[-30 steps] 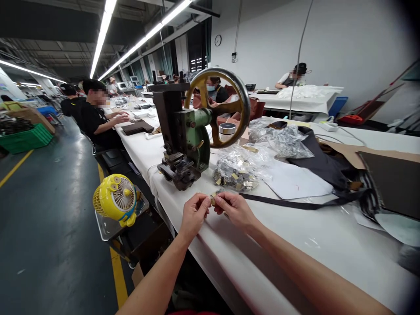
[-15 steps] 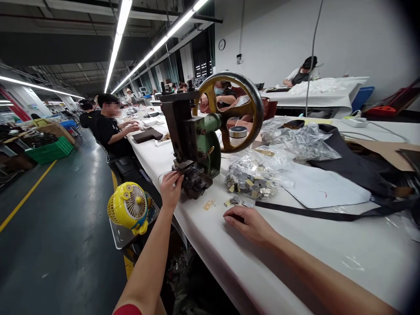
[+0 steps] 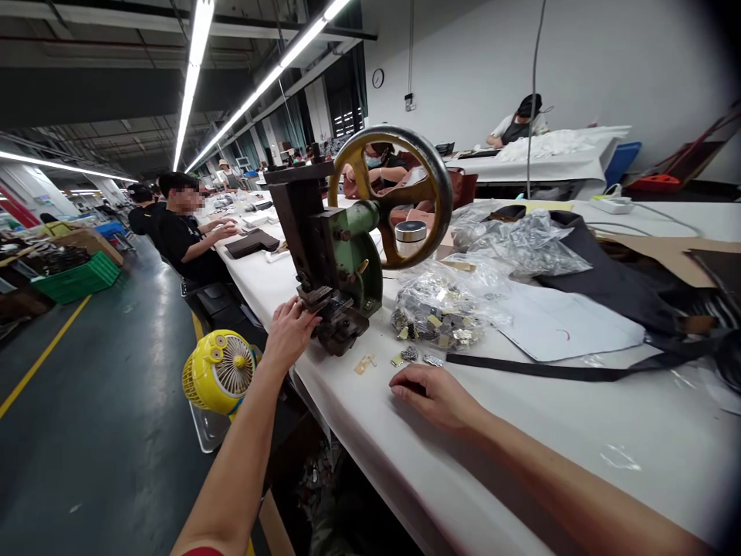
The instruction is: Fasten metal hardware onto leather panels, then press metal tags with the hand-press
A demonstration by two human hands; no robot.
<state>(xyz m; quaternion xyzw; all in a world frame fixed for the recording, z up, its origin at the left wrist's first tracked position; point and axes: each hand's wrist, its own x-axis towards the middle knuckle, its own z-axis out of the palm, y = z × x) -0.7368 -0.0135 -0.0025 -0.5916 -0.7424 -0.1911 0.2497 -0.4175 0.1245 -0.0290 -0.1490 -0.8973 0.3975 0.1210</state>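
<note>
A hand press (image 3: 333, 255) with a green frame and dark steel ram stands at the table's near left edge. Its yellow-spoked handwheel (image 3: 440, 202) rises on the right. My left hand (image 3: 289, 333) reaches to the tooling at the press's foot, fingers drawn together; whatever they hold is hidden. My right hand (image 3: 435, 395) lies on the white table, loosely curved, thumb apart from the fingers, nothing in it. Just beyond it lie small metal pieces (image 3: 410, 354) and a tan scrap (image 3: 364, 364). Behind them is a clear plastic bag (image 3: 437, 309) of metal parts.
A black strap (image 3: 538, 371) runs rightward past white sheets (image 3: 570, 320) and dark material (image 3: 602, 270). A lidded jar (image 3: 410, 235) stands behind the wheel. Left of the table is a yellow fan (image 3: 220, 369). A co-worker (image 3: 185, 228) sits further along; others work behind.
My left hand has shifted from a raised pinch to lying flatter against the press's tooling. My right hand stays in place on the table. The view has turned slightly.
</note>
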